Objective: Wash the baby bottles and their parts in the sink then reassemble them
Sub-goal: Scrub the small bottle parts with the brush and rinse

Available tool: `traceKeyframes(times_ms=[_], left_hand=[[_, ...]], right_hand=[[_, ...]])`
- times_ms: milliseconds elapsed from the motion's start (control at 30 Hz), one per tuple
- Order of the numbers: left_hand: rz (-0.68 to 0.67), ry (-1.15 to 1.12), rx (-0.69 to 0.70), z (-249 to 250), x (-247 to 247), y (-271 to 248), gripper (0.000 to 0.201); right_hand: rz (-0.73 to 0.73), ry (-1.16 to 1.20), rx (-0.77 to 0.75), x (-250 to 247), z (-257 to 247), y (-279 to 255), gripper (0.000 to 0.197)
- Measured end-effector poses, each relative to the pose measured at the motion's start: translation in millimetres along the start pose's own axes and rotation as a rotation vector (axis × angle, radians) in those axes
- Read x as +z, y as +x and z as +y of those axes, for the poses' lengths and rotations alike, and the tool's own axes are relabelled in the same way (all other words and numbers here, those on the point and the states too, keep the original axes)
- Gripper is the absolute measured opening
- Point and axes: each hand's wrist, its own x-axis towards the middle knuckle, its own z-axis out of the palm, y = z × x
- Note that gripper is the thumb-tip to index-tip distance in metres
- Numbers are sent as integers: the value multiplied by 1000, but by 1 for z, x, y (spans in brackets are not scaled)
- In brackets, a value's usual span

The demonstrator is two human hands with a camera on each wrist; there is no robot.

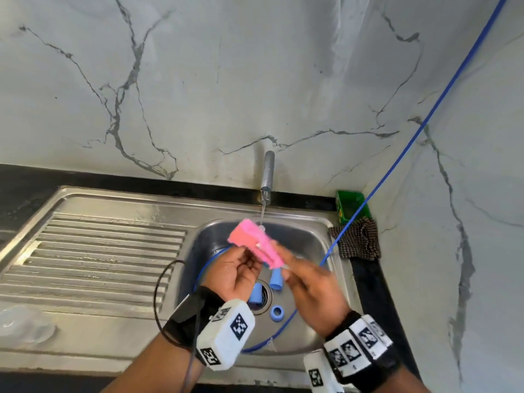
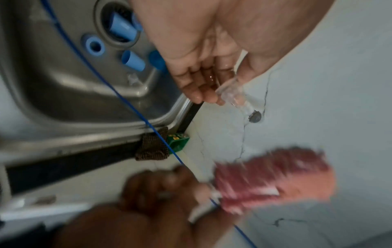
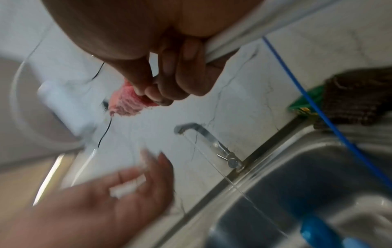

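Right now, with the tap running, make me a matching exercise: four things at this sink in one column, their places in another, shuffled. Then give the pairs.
Things
1. pink brush
2. blue ring
3. green box
4. checked cloth

Places
A. in the corner of the counter against the wall
B. flat on the sink bottom near the drain
C. lying over the right rim of the sink, in front of the green box
D. held up under the water stream by the right hand

Pairs: 1-D, 2-B, 3-A, 4-C
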Motion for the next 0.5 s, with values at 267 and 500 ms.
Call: traceKeyframes(times_ms=[267,500], left_hand=[[-41,409,-42,-7,-6,-10,17],[-188,350,-35,27,-13,-19,14]], right_hand=[[-21,220,62,-20,-12,30,46],[-2,106,-47,18,5,7,44]])
